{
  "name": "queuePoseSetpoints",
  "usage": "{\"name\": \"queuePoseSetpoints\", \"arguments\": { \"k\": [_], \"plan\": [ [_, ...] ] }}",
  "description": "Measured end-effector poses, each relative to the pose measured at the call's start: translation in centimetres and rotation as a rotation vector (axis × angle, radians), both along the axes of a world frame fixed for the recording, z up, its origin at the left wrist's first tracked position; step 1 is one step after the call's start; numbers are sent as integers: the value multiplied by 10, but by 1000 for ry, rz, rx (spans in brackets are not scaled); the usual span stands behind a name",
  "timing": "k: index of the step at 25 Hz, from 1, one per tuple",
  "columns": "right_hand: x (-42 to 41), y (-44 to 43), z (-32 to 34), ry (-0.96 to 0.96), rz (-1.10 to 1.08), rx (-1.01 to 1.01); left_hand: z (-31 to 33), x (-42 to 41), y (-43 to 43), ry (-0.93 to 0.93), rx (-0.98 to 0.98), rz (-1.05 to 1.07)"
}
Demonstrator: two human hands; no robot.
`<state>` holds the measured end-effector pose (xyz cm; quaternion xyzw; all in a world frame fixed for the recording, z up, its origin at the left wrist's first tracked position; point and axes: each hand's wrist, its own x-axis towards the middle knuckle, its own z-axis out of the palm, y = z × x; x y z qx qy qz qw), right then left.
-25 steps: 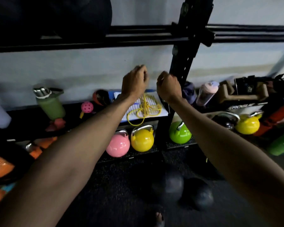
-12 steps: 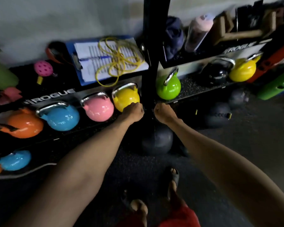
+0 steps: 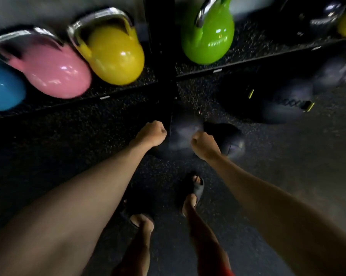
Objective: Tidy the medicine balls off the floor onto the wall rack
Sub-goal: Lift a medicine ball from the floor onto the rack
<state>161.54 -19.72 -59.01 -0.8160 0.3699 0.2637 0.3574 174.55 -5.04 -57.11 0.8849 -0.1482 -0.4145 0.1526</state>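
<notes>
Speckled floor (image 3: 287, 176) below a shelf (image 3: 247, 48) of kettlebells (image 3: 116, 56); the rack post (image 3: 164, 56) rises just behind a blurred ball (image 3: 183, 134). Left hand (image 3: 151, 134) and right hand (image 3: 205, 145) above it, fisted, apparently empty.

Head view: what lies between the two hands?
In the head view, a dark medicine ball on the floor lies between the left hand and right hand, beside the rack upright.

Dark medicine balls (image 3: 183, 132) are being borne by the speckled floor (image 3: 287, 176); coloured kettlebells (image 3: 116, 56) are being carried along the shelf's (image 3: 257, 48) front edge.
</notes>
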Motion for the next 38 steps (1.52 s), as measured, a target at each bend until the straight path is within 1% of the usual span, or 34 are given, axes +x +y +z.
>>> {"name": "queuePoseSetpoints", "arguments": {
  "k": [3, 5, 7, 10, 12, 13, 15, 17, 19, 20, 23, 25, 28, 32, 35, 38],
  "plan": [
    [-11, -17, -86, 49, -56, 33, -85, -1, -15, -20, 1, 113],
    [-13, -29, -131, 45, -158, 40, -134, 0, -22, -46, -19, 246],
    [-15, -40, -170, 31, -308, 65, -174, 2, -26, -75, -17, 406],
    [-10, -60, -226, 16, -570, 134, -218, 11, -31, -185, -5, 672],
    [-1, -72, -256, 37, -723, 194, -238, 26, -29, -259, 23, 797],
    [1, -77, -270, 39, -791, 243, -248, 36, -25, -267, 35, 841],
    [5, -84, -290, 19, -917, 370, -265, 53, -16, -181, 2, 910],
    [8, -83, -308, 5, -986, 498, -282, 65, -7, -40, -94, 973],
    [12, -76, -321, -34, -1043, 632, -291, 69, -3, 46, -165, 985],
    [12, -73, -329, -59, -1072, 668, -293, 69, 0, 57, -185, 973],
    [-4, -69, -356, -124, -1108, 670, -291, 60, 8, 45, -230, 962],
    [-18, -61, -350, -153, -1168, 637, -287, 45, 16, 59, -254, 984],
    [-45, -50, -322, -137, -1242, 584, -280, 17, 21, 85, -273, 998],
    [-70, -44, -253, -99, -1237, 431, -246, -26, 32, 124, -214, 1061],
    [-79, -45, -168, -71, -1192, 302, -182, -48, 34, 171, -205, 1091],
    [-90, -40, -60, -78, -1177, 228, -81, -61, 28, 153, -207, 1050]
  ]
}}
